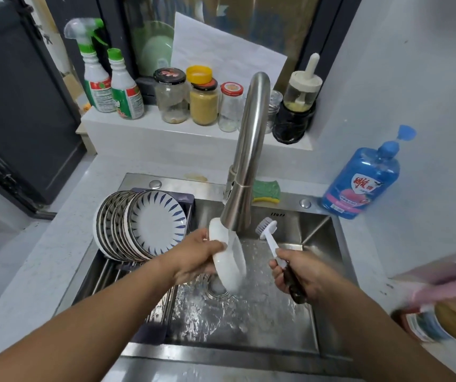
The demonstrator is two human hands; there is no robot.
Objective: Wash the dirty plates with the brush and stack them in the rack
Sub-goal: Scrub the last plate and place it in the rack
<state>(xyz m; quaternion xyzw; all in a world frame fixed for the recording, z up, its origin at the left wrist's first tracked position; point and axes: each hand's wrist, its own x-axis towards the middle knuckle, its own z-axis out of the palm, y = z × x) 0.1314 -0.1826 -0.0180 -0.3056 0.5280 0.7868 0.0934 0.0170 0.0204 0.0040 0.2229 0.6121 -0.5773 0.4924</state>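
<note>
Sink [323, 257], faucet [249, 133] just above plate [230, 264]

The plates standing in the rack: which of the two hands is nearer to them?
Left. The left hand, holding a white plate, is just right of the racked plates; the right hand, gripping the brush, is farther right, beyond that plate.

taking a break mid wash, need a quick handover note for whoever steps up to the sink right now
The left hand grips a white round plate on edge under the steel tap, with water running over it. The right hand holds the white-headed, dark-handled dish brush, bristles up and clear of the plate. Done: several blue-patterned plates stand in the dark rack at the left of the steel sink. Left: finish this plate and rack it. No other loose plates are in view.
</note>
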